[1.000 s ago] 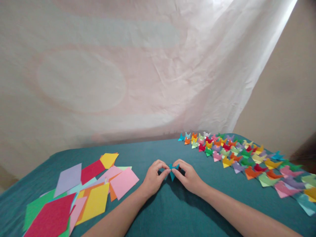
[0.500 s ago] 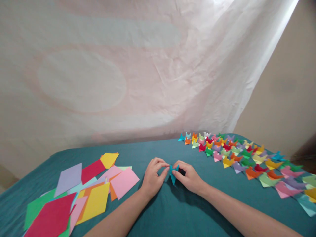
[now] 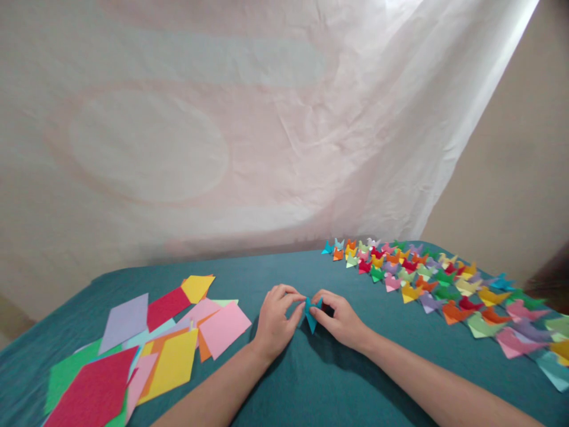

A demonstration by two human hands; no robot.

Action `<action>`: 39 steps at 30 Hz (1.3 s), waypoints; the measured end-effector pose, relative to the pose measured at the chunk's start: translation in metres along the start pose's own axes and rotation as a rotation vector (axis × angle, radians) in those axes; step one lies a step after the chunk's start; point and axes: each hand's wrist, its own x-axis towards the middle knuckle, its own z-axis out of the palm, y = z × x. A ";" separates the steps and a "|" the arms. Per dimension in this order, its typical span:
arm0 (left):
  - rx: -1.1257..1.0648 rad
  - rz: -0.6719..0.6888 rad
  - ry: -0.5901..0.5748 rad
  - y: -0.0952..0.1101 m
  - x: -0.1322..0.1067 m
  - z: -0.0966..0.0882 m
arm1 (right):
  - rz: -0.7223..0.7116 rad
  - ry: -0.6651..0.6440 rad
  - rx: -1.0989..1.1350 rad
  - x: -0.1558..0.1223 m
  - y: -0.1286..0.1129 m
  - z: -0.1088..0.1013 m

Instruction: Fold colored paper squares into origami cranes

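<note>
A small blue folded paper bird (image 3: 312,321) is held between my hands, just above the middle of the dark green cloth, its pointed part hanging down. My left hand (image 3: 276,317) pinches its left tip with thumb and forefinger. On the other side, my right hand (image 3: 340,319) grips the bird's right part, thumb in front and curled fingers behind. The fingers cover some of the folds.
Loose coloured paper sheets (image 3: 173,362) lie overlapping on the left of the green tablecloth (image 3: 284,391). To the right stand rows of several folded paper birds (image 3: 411,292). A pale hanging sheet (image 3: 249,142) closes off the back.
Both hands keep almost the same place and the same hold on the blue paper bird. The whole view shifts very slightly.
</note>
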 end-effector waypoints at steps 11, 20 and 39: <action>0.229 0.098 -0.009 0.008 0.001 -0.009 | 0.013 -0.006 0.005 0.000 -0.001 0.000; 0.284 0.176 -0.054 0.010 0.003 -0.014 | 0.007 -0.035 0.021 0.000 -0.003 -0.001; 0.189 0.156 -0.030 0.002 0.003 -0.010 | -0.031 -0.054 0.057 -0.001 -0.004 -0.002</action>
